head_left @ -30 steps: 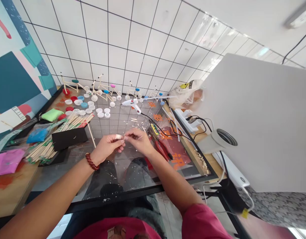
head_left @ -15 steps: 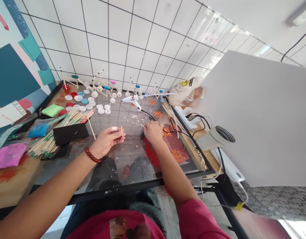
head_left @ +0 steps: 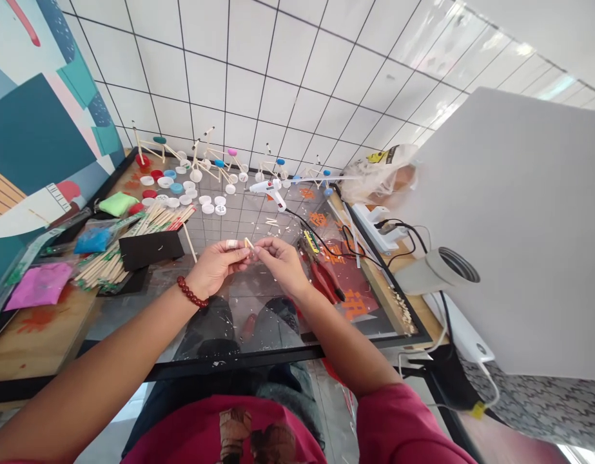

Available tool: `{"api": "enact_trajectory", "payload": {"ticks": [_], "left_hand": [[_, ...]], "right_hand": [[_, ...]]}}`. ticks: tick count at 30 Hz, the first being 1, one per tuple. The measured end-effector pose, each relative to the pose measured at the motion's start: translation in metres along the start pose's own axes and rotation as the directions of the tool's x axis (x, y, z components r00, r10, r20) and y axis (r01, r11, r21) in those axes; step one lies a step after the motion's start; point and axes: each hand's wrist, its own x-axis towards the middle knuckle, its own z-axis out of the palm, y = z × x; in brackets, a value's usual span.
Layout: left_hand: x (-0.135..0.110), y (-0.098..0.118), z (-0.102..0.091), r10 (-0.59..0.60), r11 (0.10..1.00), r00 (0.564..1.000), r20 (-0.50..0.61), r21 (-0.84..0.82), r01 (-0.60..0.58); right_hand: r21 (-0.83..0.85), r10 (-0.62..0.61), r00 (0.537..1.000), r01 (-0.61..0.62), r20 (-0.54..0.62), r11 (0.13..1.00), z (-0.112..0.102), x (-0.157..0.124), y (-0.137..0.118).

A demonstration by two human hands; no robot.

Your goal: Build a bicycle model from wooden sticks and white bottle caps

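My left hand (head_left: 220, 263), with a white wrap on one finger and a bead bracelet at the wrist, pinches a short piece of wooden stick (head_left: 246, 243). Against it, at the fingertips, my right hand (head_left: 282, 263) pinches a second pale stick piece (head_left: 251, 245). Both hands meet above the glass table top, and the fingers hide most of both pieces. Red-handled pliers (head_left: 326, 278) lie just right of my right hand, beside a yellow cutter (head_left: 310, 242). Beyond the hands rests a white glue gun (head_left: 271, 190) with its black cord.
Several stick-and-bottle-cap models (head_left: 220, 163) line the tiled wall, with loose caps (head_left: 207, 205) before them. A black box (head_left: 151, 247) with match-like sticks and coloured clay packets (head_left: 40, 285) are left. A power strip (head_left: 369, 225) and grey cylinder (head_left: 437, 269) stand right.
My right hand has moved left and up from the table with a short stick piece, meeting my left hand. The pliers and cutter now show. The view has shifted slightly.
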Motion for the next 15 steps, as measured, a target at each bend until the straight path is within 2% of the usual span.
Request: {"api": "enact_trajectory", "payload": {"ticks": [7, 15], "left_hand": [[0.0004, -0.0016, -0.0009, 0.020, 1.000, 1.000, 0.004, -0.012, -0.020], [0.0013, -0.0002, -0.0019, 0.036, 0.995, 0.999, 0.020, -0.092, -0.034]], "right_hand": [[0.031, -0.061, 0.998, 0.061, 0.000, 0.998, -0.0005, -0.0011, -0.0004], [-0.092, -0.068, 0.996, 0.073, 0.057, 0.993, -0.0046, -0.0010, 0.0021]]}}
